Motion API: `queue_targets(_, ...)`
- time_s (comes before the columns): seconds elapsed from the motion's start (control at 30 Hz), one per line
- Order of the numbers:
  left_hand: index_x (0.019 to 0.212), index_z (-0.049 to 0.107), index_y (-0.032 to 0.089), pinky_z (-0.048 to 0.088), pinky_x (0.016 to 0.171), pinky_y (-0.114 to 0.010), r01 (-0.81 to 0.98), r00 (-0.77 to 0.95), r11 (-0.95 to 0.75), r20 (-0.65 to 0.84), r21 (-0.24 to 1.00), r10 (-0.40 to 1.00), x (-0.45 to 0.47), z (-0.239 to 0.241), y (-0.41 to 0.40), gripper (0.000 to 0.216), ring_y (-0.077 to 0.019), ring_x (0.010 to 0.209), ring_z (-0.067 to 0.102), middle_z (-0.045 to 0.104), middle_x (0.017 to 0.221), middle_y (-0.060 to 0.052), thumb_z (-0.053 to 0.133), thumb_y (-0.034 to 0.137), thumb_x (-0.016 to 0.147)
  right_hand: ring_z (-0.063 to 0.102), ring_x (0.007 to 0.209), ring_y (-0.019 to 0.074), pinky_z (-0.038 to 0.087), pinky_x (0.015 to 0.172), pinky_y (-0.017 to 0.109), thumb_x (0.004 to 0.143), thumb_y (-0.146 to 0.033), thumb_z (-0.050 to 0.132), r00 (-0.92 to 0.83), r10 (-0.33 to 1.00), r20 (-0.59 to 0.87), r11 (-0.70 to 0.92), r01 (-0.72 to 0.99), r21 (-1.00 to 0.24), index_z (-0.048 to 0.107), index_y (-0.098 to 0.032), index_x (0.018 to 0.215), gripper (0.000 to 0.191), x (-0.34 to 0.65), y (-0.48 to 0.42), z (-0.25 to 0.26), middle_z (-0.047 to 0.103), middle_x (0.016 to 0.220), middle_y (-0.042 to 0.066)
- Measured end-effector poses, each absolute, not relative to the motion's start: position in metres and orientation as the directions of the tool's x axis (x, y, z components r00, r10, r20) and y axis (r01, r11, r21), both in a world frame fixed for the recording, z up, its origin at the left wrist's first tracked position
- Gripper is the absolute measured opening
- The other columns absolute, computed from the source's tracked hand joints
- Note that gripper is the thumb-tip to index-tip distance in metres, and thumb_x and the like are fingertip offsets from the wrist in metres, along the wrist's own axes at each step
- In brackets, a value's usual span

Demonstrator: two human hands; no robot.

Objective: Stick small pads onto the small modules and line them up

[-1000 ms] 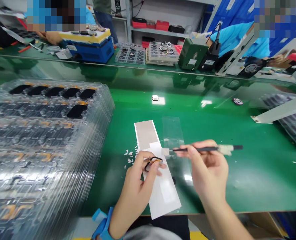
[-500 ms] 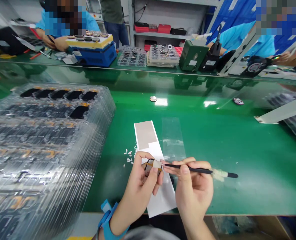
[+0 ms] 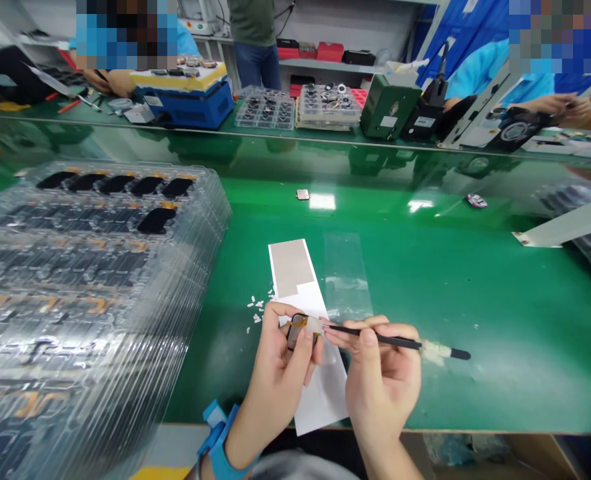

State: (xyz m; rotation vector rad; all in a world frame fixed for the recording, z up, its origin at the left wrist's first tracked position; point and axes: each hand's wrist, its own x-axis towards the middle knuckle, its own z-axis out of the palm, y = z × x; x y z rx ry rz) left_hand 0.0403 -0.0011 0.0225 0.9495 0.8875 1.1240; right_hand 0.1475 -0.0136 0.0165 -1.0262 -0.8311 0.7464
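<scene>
My left hand (image 3: 278, 367) pinches a small watch-size screen module (image 3: 296, 335) with a dark rim and an orange flex cable. A pale square piece (image 3: 314, 325) lies at the module's right edge, by my left thumb. Closed around black tweezers (image 3: 398, 341), my right hand (image 3: 385, 380) points their tips left at that pale piece; whether the tips grip it I cannot tell. Tape wraps the tweezers near their back end. Under both hands is a white backing sheet (image 3: 320, 403) with a grey-beige patch (image 3: 291, 267) at its far end.
Stacked clear trays (image 3: 190, 267) holding black screens fill the left side. Small white scraps (image 3: 256, 307) lie beside the sheet, and a clear film strip (image 3: 348, 273) to its right. Farther back are another module (image 3: 302, 195) and a small purple-edged part (image 3: 476, 201). Co-workers sit across the bench.
My hands stay almost in place. The module has tilted slightly, showing more of its grey back, and the tweezers have shifted a little left. A standing person in the background appears farther right.
</scene>
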Motion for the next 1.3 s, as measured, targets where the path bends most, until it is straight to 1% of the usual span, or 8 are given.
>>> queue_targets(0.07,0.098,0.041,0.025,0.033,0.047,-0.017,-0.321,0.203,0.160,-0.098,0.934,0.974,0.0399,0.0218,-0.0023,0.023,-0.0060,0.047,0.038,0.054,0.066,0.008,0.054,0.044,0.100,0.074,0.078,0.0162,0.064,0.058,0.028,0.099,-0.021,0.054,0.469,0.852,0.233,0.335,-0.146,-0.931,0.048,-0.029,0.099,0.009,0.1482,-0.0138,0.0150,0.062,0.090,0.000)
queue_targets(0.17,0.105,0.043,0.025,0.042,0.058,-0.023,-0.359,0.223,0.169,-0.091,0.918,0.971,0.0382,0.0196,-0.0043,0.022,-0.0106,0.057,0.046,0.059,0.074,0.004,0.048,0.047,0.102,0.074,0.080,0.0175,0.063,0.059,0.029,0.098,-0.021,0.054,0.453,0.859,0.237,0.325,-0.125,-0.937,0.049,-0.028,0.098,0.009,0.1487,-0.0149,0.0145,0.063,0.088,0.001)
queue_targets(0.27,0.109,0.045,0.025,0.043,0.064,-0.026,-0.393,0.254,0.187,-0.089,0.900,0.963,0.0365,0.0165,-0.0063,0.026,-0.0136,0.063,0.050,0.061,0.080,0.001,0.042,0.050,0.103,0.075,0.082,0.0178,0.063,0.060,0.028,0.098,-0.019,0.055,0.444,0.862,0.245,0.332,-0.127,-0.935,0.050,-0.028,0.098,0.010,0.1478,-0.0161,0.0163,0.064,0.087,0.001)
queue_targets(0.47,0.106,0.046,0.023,0.042,0.064,-0.025,-0.387,0.245,0.165,-0.071,0.907,0.967,0.0372,0.0151,-0.0068,0.021,-0.0109,0.061,0.048,0.060,0.079,0.002,0.038,0.044,0.106,0.076,0.081,0.0186,0.063,0.058,0.026,0.096,-0.018,0.058,0.462,0.853,0.244,0.336,-0.126,-0.933,0.052,-0.026,0.095,0.010,0.1461,-0.0160,0.0204,0.066,0.084,0.000)
queue_targets(0.6,0.107,0.045,0.022,0.040,0.062,-0.023,-0.393,0.243,0.145,-0.050,0.908,0.969,0.0375,0.0158,-0.0057,0.020,-0.0093,0.060,0.047,0.060,0.078,0.002,0.037,0.041,0.107,0.077,0.081,0.0185,0.064,0.057,0.024,0.095,-0.016,0.059,0.471,0.849,0.240,0.347,-0.155,-0.925,0.054,-0.025,0.095,0.011,0.1462,-0.0153,0.0204,0.066,0.086,0.000)
queue_targets(0.83,0.107,0.044,0.023,0.039,0.061,-0.023,-0.376,0.259,0.146,-0.048,0.915,0.965,0.0370,0.0161,-0.0067,0.019,-0.0084,0.059,0.044,0.058,0.078,0.003,0.036,0.040,0.108,0.077,0.081,0.0174,0.065,0.062,0.024,0.095,-0.016,0.060,0.460,0.862,0.213,0.329,-0.188,-0.925,0.056,-0.025,0.095,0.009,0.1483,-0.0156,0.0196,0.066,0.086,0.000)
queue_targets(1.17,0.106,0.043,0.025,0.041,0.062,-0.020,-0.306,0.241,0.115,-0.040,0.945,0.970,0.0377,0.0222,-0.0076,0.016,-0.0076,0.060,0.045,0.056,0.077,0.005,0.033,0.037,0.109,0.077,0.080,0.0176,0.064,0.058,0.022,0.094,-0.016,0.060,0.463,0.854,0.235,0.337,-0.149,-0.930,0.056,-0.024,0.095,0.009,0.1475,-0.0141,0.0189,0.065,0.086,0.000)
queue_targets(1.3,0.104,0.043,0.024,0.042,0.061,-0.019,-0.305,0.228,0.103,-0.033,0.947,0.973,0.0384,0.0215,-0.0083,0.017,-0.0069,0.059,0.045,0.056,0.077,0.005,0.033,0.037,0.109,0.077,0.079,0.0171,0.064,0.058,0.022,0.095,-0.015,0.060,0.460,0.858,0.227,0.334,-0.165,-0.928,0.056,-0.024,0.095,0.010,0.1477,-0.0148,0.0193,0.065,0.087,0.000)
